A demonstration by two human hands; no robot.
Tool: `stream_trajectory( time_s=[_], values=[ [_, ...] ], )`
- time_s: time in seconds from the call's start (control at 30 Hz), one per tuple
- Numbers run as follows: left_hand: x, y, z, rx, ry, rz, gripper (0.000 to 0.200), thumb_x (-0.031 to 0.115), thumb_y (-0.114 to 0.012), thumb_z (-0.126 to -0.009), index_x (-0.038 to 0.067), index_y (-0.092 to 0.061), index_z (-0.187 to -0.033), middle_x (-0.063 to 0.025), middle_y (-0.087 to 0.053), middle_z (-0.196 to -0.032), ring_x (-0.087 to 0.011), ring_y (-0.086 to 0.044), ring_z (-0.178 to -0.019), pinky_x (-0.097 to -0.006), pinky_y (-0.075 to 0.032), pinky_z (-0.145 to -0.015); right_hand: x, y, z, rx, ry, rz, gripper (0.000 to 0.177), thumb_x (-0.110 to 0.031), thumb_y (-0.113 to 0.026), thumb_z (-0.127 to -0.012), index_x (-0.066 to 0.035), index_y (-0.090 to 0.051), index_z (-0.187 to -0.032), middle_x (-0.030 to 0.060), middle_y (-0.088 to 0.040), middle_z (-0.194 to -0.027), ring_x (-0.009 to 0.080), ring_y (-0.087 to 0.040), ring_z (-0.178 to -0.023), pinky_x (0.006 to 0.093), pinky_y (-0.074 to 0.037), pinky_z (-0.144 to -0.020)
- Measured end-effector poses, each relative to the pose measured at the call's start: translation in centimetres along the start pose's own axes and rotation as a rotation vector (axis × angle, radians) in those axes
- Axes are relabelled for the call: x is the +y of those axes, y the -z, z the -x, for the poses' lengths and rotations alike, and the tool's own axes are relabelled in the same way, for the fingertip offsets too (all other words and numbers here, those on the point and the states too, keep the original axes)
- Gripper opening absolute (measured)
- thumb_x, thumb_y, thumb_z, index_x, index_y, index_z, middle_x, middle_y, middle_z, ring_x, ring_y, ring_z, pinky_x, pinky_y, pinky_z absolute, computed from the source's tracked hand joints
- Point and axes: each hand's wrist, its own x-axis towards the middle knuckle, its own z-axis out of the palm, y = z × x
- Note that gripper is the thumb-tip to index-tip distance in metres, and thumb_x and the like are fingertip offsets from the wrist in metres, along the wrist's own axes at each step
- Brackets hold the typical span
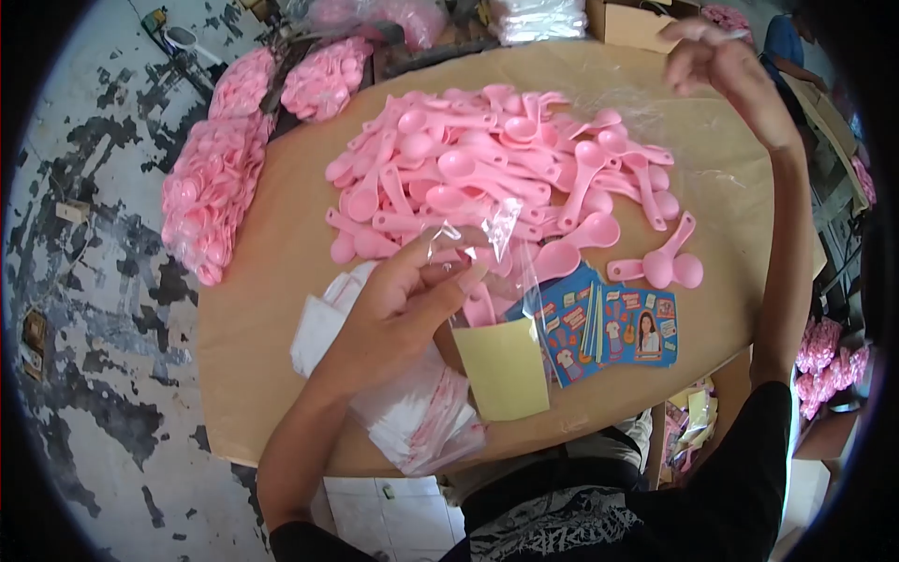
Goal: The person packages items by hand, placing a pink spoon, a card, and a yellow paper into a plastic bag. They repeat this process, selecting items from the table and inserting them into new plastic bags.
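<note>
My left hand [398, 304] is closed on a clear plastic bag [529, 272], thumb and fingers pinching near its upper part. A plain yellow card [506, 370] hangs in the lower part of the bag, and a pink spoon end [479, 307] shows through the film. Raised at the upper right, my right hand [716, 70] has bent, separated fingers, slightly blurred, away from the pile. Beyond the bag lies a big heap of pink measuring spoons [459, 164]. Blue printed cards [637, 323] are fanned out just right of the bag. Under my left wrist rests a stack of clear bags [412, 421].
Brown paper covers the rounded table [253, 356]. Filled bags of pink spoons [211, 187] stand along its left edge. Packs of clear plastic [538, 21] and a cardboard box [637, 28] sit at the back. A box of packed items [688, 426] is below the front edge.
</note>
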Motion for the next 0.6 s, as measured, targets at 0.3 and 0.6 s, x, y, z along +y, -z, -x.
stream_trajectory(
  time_s=[0.3, 0.6],
  values=[
    [0.5, 0.0, 0.1, -0.044, 0.057, 0.054, 0.032, 0.01, -0.052, -0.096, 0.004, -0.046, -0.128, -0.0096, -0.065, -0.103, -0.0121, -0.061, -0.094, -0.0253, -0.045, -0.082, -0.4, -0.9, -0.9, -0.452, -0.206, -0.326, 0.085, -0.074, -0.017, -0.09, -0.008, -0.044, -0.137, 0.0087, -0.063, -0.097, 0.0165, -0.058, -0.085, 0.0287, -0.046, -0.073],
    [0.7, -0.8, 0.0, 0.037, 0.037, 0.058, 0.033, 0.008, -0.053, -0.094, 0.0, -0.048, -0.125, -0.0105, -0.068, -0.093, -0.0161, -0.064, -0.093, -0.0264, -0.046, -0.083, 1.1, 2.7, 0.2, -0.445, -0.071, -0.416, 0.056, -0.047, -0.023, -0.102, -0.009, -0.055, -0.128, 0.0163, -0.068, -0.092, 0.022, -0.067, -0.078, 0.0342, -0.055, -0.068]
  ],
)
